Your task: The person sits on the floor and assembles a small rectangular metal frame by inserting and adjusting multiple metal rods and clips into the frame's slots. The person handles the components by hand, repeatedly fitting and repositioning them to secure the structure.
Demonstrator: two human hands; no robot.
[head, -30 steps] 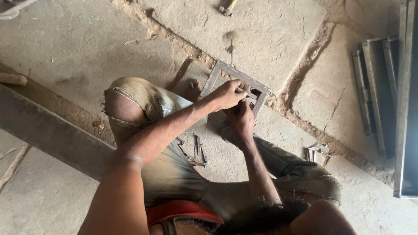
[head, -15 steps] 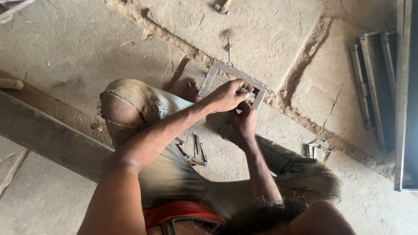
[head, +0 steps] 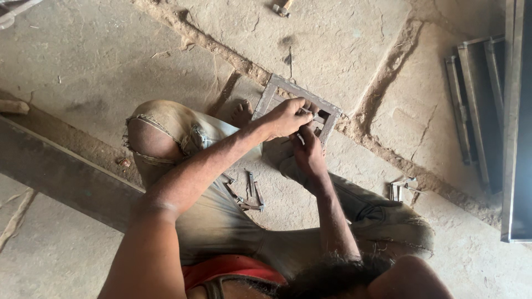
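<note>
Metal scraps [head: 246, 194] lie on the stone floor [head: 343, 50] near our knees, and just beyond them our right hand [head: 308, 156] and left hand [head: 287, 116] close together over a small rectangular metal frame [head: 277, 86] lying flat on the floor. We judge we are fitting a thin piece into the frame's right corner, and seating it would call for fine pressure. What each hand pinches is too small to make out; farther right, dark metal bars [head: 476, 111] are cut off.

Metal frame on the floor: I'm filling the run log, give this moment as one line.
left hand: on metal frame | right hand: at small metal piece | loose metal pieces: on stone floor
</note>
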